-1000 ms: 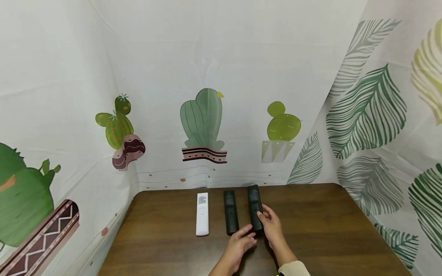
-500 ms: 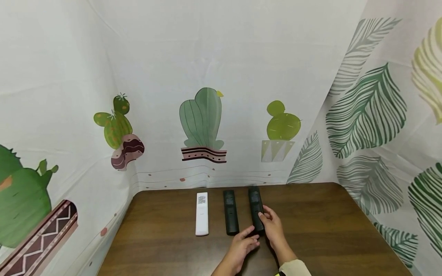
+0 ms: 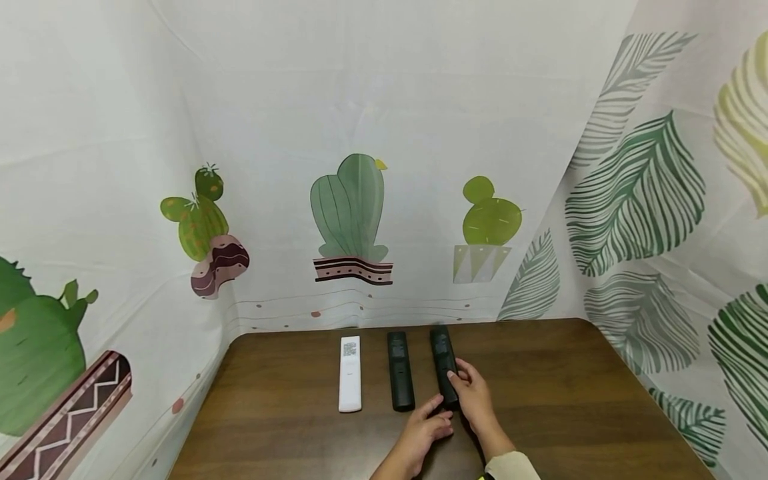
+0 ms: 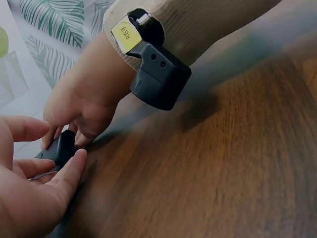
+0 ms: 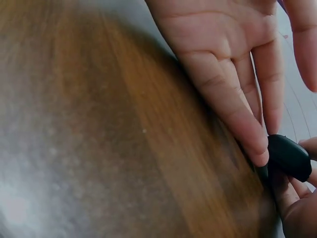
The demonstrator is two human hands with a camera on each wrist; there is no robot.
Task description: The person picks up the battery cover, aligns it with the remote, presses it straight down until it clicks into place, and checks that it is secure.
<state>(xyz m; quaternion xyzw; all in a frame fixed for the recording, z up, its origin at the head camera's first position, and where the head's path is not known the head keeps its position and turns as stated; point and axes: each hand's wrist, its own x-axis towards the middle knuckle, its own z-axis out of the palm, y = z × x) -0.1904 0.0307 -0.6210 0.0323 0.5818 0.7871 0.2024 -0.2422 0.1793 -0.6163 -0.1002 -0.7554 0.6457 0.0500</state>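
Observation:
Three remote controls lie side by side on a brown wooden table (image 3: 288,427), their undersides showing: a white remote (image 3: 350,375), a black remote (image 3: 400,371) in the middle and another black remote (image 3: 443,353) at the right. My right hand (image 3: 474,399) grips the right black remote by its near right part, thumb on top and fingers along the side. At that remote's near end is my left hand (image 3: 420,430), its loosely extended fingertips touching or almost touching it. The right wrist view shows the remote's dark end (image 5: 290,157) between the two hands.
A white cloth (image 3: 414,100) printed with cacti and leaves hangs behind the table and along both sides. The remotes' far ends lie close to the table's back edge. A black wrist-camera mount (image 4: 161,79) sits on the right forearm.
The right black remote has shifted slightly right and toward me, its far end sitting a little lower in view. My left hand has slid slightly right with it. The right hand keeps its grip.

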